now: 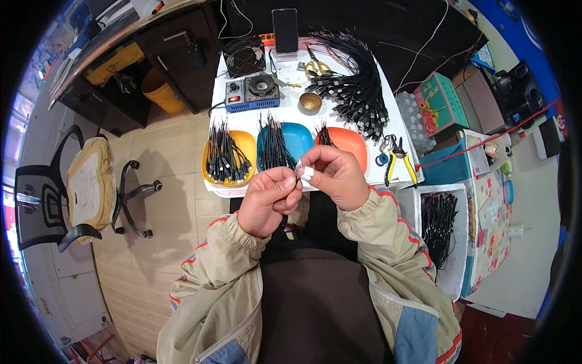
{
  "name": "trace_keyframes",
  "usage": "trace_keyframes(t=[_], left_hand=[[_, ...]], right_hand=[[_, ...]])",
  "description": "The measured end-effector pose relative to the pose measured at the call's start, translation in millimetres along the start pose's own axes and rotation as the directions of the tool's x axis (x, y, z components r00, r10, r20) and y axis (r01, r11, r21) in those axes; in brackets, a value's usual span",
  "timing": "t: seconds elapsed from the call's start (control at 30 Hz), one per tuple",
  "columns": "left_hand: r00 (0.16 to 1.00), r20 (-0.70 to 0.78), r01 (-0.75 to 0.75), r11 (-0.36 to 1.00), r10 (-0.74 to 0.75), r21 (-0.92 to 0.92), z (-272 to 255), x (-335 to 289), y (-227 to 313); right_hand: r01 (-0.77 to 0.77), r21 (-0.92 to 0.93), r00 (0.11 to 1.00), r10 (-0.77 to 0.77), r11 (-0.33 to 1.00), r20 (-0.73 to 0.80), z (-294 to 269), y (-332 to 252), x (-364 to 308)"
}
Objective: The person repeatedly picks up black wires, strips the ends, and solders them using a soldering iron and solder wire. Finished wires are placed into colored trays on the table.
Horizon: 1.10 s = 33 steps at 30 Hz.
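Both hands meet in front of my chest, just before the near edge of the table. My left hand [273, 197] is closed in a pinch at a thin dark piece that looks like a cable end, mostly hidden by the fingers. My right hand [339, 179] grips a small white block [308, 173] between thumb and fingers, touching the left fingertips. Behind them stand a yellow tray [247, 142] and a blue tray [298, 138], each with short black cables [223, 156], and an orange tray [350, 142] holding a few more.
On the white table sit a blue soldering pot [251, 94], a black fan [244, 57], a brass bowl [310, 103], a phone [285, 30], a large cable bundle [357, 100] and yellow-handled pliers [397, 162]. A white bin [450, 276] of cables stands right; an office chair [91, 182] left.
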<state>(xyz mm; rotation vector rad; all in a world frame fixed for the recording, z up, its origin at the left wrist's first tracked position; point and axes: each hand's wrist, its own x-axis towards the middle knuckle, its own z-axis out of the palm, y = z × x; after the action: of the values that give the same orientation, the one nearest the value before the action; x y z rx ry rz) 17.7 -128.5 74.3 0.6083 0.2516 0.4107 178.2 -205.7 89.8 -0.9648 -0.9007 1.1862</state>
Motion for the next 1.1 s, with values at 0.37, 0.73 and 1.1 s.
trace_keyframes(t=[0.37,0.73,1.1], left_hand=[[0.977,-0.046,-0.191,0.951,0.208,0.242,1.3,4.0,-9.2],[0.976,-0.037,-0.158,0.819,0.213,0.552,-13.0,16.2,-29.7],[0.968,-0.169,-0.100,0.901,0.186,0.422,-29.4,36.1,-29.4]], right_hand=[[-0.155,0.391,0.984,0.176,0.907,-0.020,-1.6,13.9,-2.9],[-0.357,0.599,0.914,0.400,0.717,0.067,-37.6,58.1,-5.2],[-0.214,-0.920,0.916,-0.260,0.328,-0.306,-103.2,84.5,35.5]])
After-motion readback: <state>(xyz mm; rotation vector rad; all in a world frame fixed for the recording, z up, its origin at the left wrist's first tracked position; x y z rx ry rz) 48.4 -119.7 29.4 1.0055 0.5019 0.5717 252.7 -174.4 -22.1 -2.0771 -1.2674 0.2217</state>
